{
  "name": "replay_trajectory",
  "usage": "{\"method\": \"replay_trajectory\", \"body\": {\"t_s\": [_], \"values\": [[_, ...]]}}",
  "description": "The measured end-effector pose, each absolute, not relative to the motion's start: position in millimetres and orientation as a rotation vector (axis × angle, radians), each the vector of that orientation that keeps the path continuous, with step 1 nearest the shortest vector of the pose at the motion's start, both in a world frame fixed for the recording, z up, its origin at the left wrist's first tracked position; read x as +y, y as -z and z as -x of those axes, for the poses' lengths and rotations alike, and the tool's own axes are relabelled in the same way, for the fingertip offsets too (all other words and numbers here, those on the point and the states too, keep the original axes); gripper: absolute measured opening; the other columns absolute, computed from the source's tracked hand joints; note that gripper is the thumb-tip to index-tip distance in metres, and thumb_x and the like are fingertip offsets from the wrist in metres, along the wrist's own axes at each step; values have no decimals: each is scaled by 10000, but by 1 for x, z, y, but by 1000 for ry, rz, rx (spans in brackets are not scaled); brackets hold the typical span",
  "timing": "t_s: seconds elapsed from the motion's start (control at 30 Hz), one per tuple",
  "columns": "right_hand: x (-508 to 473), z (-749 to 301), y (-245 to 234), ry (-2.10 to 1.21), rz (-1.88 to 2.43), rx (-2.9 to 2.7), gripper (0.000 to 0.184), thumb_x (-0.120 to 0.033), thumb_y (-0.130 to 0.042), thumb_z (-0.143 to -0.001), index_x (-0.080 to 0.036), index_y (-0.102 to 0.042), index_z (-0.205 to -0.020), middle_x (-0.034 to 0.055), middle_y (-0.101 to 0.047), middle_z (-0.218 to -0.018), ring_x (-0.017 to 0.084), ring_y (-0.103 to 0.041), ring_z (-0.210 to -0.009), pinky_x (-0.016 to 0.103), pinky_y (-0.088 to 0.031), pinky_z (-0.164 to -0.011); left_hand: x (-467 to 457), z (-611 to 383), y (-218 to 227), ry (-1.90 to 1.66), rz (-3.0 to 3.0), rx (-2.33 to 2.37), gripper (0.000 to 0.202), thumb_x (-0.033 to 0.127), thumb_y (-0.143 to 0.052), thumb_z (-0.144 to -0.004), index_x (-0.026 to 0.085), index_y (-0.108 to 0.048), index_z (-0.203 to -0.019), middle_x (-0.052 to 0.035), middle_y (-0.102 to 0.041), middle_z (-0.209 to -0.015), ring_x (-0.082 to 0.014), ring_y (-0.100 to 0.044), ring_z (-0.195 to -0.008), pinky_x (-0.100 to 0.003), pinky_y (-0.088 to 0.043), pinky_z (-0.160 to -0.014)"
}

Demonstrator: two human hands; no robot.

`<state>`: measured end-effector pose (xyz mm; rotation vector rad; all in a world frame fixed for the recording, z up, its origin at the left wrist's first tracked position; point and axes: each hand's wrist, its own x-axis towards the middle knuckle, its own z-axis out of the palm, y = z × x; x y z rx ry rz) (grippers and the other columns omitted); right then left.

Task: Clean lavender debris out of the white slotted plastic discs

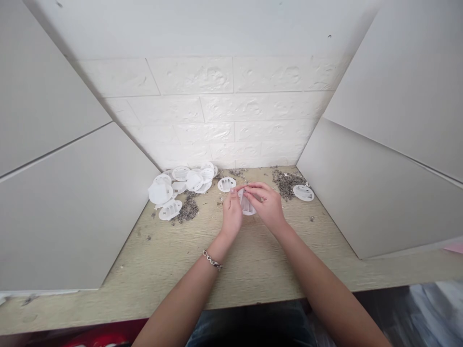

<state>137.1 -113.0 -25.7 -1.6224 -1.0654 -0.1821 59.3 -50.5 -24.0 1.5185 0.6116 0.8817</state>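
Observation:
My left hand point(232, 212) is closed on the left edge of a white round plastic piece with slots point(248, 206), tilted up above the table. Over its top edge, the fingers of my right hand point(266, 204) are pinched together, close to the left fingertips. Whatever sits between the right fingertips is too small to make out. Just behind my hands lies a similar slotted disc point(226, 184), flat on the table. Another slotted disc point(304, 193) rests to the right, by a heap of small grey metal pieces point(286, 183).
At the left is a pile of white discs point(161, 193), with a second heap of small metal bits point(188, 207) beside it. White panels point(72, 217) stand on both sides of the wooden tabletop point(253, 270). A white brick-patterned wall point(217, 106) closes off the back.

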Motion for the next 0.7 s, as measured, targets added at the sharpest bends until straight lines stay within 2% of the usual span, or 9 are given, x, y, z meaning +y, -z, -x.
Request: {"method": "replay_trajectory", "body": {"t_s": [0.47, 0.7], "values": [[-114, -135, 24, 332, 1616, -1105, 148, -247, -538, -762, -216, -669, -824, 31, -632, -869, 133, -588, -816, 263, -479, -771, -53, -57, 21, -908, -1573, 630, 562, 524, -204, -832, 166, -608, -987, -62, -604, -1022, -139, -553, -944, -275, -427, -886], [-118, -141, 31, 481, 1798, -1356, 264, -291, -421, -832, -207, -662, -902, 74, -603, -1023, 168, -578, -900, 307, -469, -802, -52, -57, 22, -891, -1568, 648, 571, 516, -176, -838, 171, -610, -976, -59, -612, -999, -140, -564, -912, -281, -441, -865]]}}
